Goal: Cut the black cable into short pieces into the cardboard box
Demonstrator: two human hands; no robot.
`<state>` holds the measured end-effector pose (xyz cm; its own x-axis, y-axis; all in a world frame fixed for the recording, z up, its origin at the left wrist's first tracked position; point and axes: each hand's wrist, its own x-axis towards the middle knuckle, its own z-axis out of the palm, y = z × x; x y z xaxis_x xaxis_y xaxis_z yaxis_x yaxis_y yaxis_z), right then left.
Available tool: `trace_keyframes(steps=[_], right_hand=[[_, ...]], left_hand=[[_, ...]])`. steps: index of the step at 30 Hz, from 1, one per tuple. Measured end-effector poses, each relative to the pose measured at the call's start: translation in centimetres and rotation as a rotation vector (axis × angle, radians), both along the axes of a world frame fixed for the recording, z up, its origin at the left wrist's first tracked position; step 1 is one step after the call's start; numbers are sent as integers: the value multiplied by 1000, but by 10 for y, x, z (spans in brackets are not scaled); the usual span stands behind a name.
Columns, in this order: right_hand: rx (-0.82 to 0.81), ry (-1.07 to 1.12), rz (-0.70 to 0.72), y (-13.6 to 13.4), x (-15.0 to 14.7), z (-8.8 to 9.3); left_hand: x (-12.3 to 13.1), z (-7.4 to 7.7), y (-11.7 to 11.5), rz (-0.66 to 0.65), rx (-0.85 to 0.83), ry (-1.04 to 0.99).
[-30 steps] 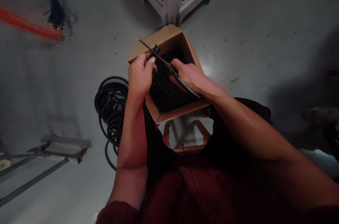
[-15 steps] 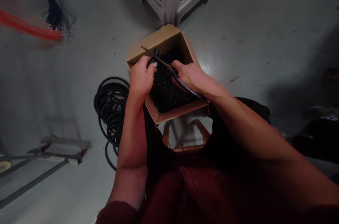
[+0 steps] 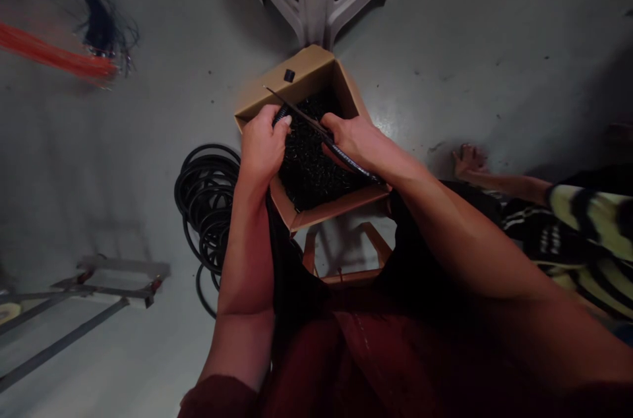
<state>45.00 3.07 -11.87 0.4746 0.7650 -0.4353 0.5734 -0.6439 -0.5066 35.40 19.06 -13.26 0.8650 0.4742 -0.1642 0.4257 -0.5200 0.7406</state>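
A dark maroon shirt (image 3: 366,352) covers the torso below both hands, with a faint line of pale stitching running down its front. The sleeves end well back from the hands: the left sleeve (image 3: 217,398) forms a loose, bunched cuff behind the left hand (image 3: 262,144), and the right sleeve (image 3: 593,398) fades into shadow behind the right hand (image 3: 356,144). The left forearm (image 3: 244,273) and right forearm (image 3: 469,246) are bare, and neither hand wears a glove. Nearer the hands, black fabric (image 3: 297,286) shows on both sides beneath the shirt, perhaps trousers or an apron; the dim light makes it hard to tell.
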Motion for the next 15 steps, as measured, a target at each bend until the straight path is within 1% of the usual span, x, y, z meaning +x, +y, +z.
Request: trace_keyframes(steps=[3, 5, 8, 11, 13, 15], right_hand=[[0, -5, -12, 0, 0, 1], [12, -12, -44, 0, 1, 1], [47, -21, -88, -1, 5, 1], [110, -14, -126, -2, 9, 0], [175, 9, -184, -3, 12, 0], [276, 84, -273, -3, 13, 1]], left_hand=[[0, 0, 0, 19, -32, -9], [0, 1, -2, 19, -102, -8], [1, 5, -5, 11, -268, 24], [2, 12, -11, 23, -442, 54], [3, 18, -14, 32, -547, 63], [3, 22, -18, 22, -629, 68]])
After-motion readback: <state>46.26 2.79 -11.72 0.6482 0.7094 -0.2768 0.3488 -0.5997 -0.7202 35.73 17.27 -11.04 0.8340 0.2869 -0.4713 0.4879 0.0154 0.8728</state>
